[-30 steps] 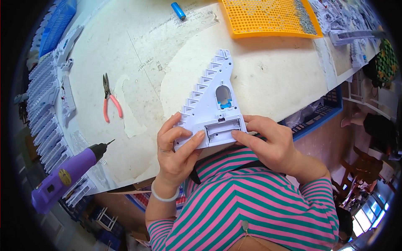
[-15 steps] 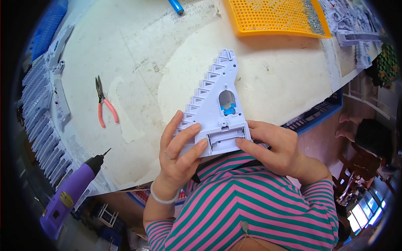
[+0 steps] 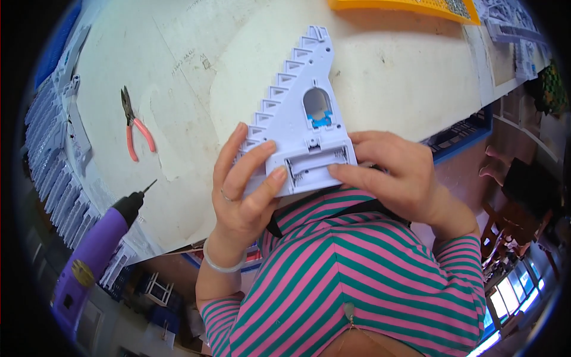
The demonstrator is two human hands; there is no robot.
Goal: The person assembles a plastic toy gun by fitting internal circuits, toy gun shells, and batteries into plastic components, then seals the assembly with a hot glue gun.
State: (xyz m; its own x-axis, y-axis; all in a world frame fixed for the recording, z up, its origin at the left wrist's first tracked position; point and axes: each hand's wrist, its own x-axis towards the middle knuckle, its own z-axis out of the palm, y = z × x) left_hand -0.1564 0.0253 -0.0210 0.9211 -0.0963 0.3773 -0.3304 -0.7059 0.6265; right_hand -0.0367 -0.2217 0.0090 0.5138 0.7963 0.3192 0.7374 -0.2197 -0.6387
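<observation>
Between my two hands is a white plastic housing [image 3: 289,123], stepped along its left side, with an arched opening that has a blue piece at its bottom. Its wide end faces me and has an uncovered battery compartment [image 3: 316,165] with metal springs. My left hand [image 3: 247,178] grips the lower left corner, fingers and thumb on the face. My right hand [image 3: 392,169] holds the lower right side, its thumb at the compartment's right end. The undersides of the grip are hidden.
Pliers with pink handles [image 3: 137,134] lie on the table [image 3: 190,113] at the left. A purple electric screwdriver [image 3: 98,250] points up at the lower left. Stacked white parts [image 3: 50,154] line the left edge. A yellow basket [image 3: 410,7] of small metal pieces stands far right; a blue crate [image 3: 461,140] is beyond the table edge.
The housing and both hands sit higher in the picture, slightly left. The view has shifted, so the basket is partly cut off and the blue tool at the top is gone. The grip is unchanged.
</observation>
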